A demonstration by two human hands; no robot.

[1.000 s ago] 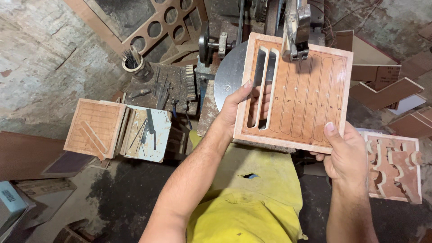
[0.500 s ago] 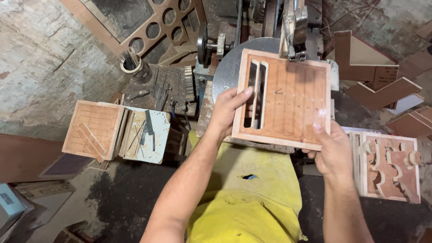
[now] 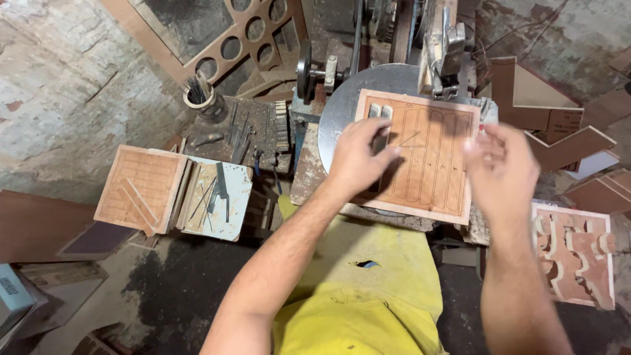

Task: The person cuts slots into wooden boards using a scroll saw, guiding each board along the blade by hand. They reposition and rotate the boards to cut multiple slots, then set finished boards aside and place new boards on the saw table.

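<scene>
A square wooden board [image 3: 434, 164] scored with long slot outlines lies flat on the round metal saw table [image 3: 336, 112], under the saw head [image 3: 447, 46]. Two slots at its left side are cut through. My left hand [image 3: 358, 161] lies on the board's left part, fingers curled at the open slots. Blurred by motion, my right hand [image 3: 503, 161] hovers with its fingers spread over the board's right edge; it holds nothing.
To the left lie a grooved board with loose strips [image 3: 141, 187] and a pale panel carrying metal tools [image 3: 220, 197]. A cup of tools [image 3: 200, 98] stands behind them. A board with curved cut-outs [image 3: 575, 253] lies at right, below angled wooden pieces [image 3: 559, 131].
The board went from being held tilted in both hands to lying flat on the saw table. My right hand has let go of its corner and lifted off.
</scene>
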